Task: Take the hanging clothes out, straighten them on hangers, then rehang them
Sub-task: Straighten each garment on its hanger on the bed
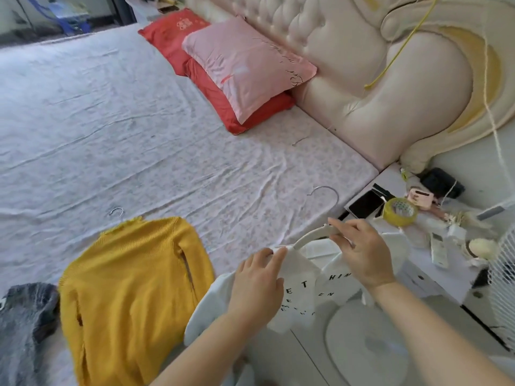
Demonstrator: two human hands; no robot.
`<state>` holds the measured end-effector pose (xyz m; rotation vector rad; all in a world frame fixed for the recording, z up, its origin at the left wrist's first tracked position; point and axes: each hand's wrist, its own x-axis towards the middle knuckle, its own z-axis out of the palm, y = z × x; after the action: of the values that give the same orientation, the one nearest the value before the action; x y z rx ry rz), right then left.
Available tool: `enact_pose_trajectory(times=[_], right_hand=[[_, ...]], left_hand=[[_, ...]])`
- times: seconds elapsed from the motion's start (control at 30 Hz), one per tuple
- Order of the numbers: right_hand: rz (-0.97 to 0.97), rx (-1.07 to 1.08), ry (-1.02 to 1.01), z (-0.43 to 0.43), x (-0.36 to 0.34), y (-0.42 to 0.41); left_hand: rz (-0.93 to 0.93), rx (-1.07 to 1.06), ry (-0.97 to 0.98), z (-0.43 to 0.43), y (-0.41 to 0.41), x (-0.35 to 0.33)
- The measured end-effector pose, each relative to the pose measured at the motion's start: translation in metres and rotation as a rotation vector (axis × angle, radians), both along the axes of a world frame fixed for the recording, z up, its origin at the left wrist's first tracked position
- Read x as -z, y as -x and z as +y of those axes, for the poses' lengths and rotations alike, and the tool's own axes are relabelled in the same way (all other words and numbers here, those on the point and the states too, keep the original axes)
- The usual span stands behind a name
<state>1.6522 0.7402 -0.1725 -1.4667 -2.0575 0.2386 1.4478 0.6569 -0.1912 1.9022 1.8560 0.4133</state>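
A white T-shirt point(303, 291) with black letters hangs from a white hanger point(309, 235) with a metal hook, held over the bed's near right corner. My right hand point(362, 254) pinches the hanger at its middle, just under the hook. My left hand point(259, 282) grips the shirt's left shoulder by the neckline. A yellow knit sweater point(133, 288) lies flat on the bed on its own hanger, only the hook point(117, 211) showing. A grey fuzzy garment point(25, 324) lies at the bottom left.
The bed sheet point(139, 135) stretches away to the left. Red and pink pillows point(245, 68) lean on the padded headboard point(390, 79). A cluttered nightstand point(434, 274) at the right holds a phone, a tape roll point(400, 211) and remotes. A white fan grille point(504, 274) is at the right edge.
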Motion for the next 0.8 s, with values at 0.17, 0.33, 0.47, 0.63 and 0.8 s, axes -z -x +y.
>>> enact_pose_trajectory(times=[0.17, 0.33, 0.47, 0.63, 0.8], right_hand=[[-0.014, -0.049, 0.02, 0.084, 0.008, 0.016], [-0.024, -0.098, 0.062, 0.163, 0.02, 0.052], [-0.013, -0.142, 0.122, 0.217, 0.033, 0.085], [0.021, -0.223, 0.214, 0.275, 0.057, 0.129], [0.038, -0.303, 0.316, 0.327, 0.092, 0.173]], left_hand=[[-0.053, -0.051, 0.003, 0.074, 0.01, 0.012], [-0.071, -0.123, 0.025, 0.142, 0.038, 0.028], [-0.075, -0.175, 0.06, 0.186, 0.066, 0.041], [-0.065, -0.291, 0.095, 0.229, 0.096, 0.062], [-0.052, -0.397, 0.138, 0.267, 0.126, 0.082]])
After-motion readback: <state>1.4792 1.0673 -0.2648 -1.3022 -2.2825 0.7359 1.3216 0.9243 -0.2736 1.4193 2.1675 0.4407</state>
